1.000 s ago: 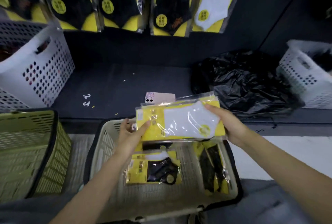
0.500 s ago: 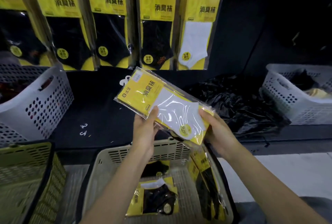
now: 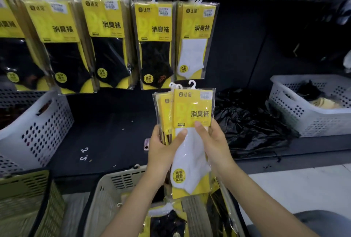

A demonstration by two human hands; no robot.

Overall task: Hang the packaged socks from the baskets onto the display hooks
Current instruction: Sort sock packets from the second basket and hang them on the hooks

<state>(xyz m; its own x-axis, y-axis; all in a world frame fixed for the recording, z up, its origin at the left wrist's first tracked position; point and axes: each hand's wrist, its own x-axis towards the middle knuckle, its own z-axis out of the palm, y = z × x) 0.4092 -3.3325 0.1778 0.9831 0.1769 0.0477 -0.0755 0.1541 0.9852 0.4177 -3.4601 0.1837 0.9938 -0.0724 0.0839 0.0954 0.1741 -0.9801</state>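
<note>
Both hands hold a small stack of yellow sock packs [image 3: 191, 122] upright above the beige basket [image 3: 115, 185]. The front pack shows a white sock, and white plastic hangers stick up from the stack's top. My left hand [image 3: 163, 151] grips the stack's left side, thumb on the front. My right hand [image 3: 214, 145] grips the right side. Straight above hangs a white-sock pack [image 3: 193, 41] on a display hook, with black-sock packs [image 3: 155, 44] in a row to its left. More black-sock packs lie in the beige basket [image 3: 167, 223].
A green basket [image 3: 26, 202] stands at lower left. White perforated baskets sit on the dark shelf at left [image 3: 38, 128] and right [image 3: 307, 115]. A crumpled black plastic bag [image 3: 250, 122] lies behind my right hand. A pink phone [image 3: 146, 144] peeks out beside my left hand.
The sock packs went from lying flat over the basket to upright and higher, hangers on top. My view tilted up to show the hanging row.
</note>
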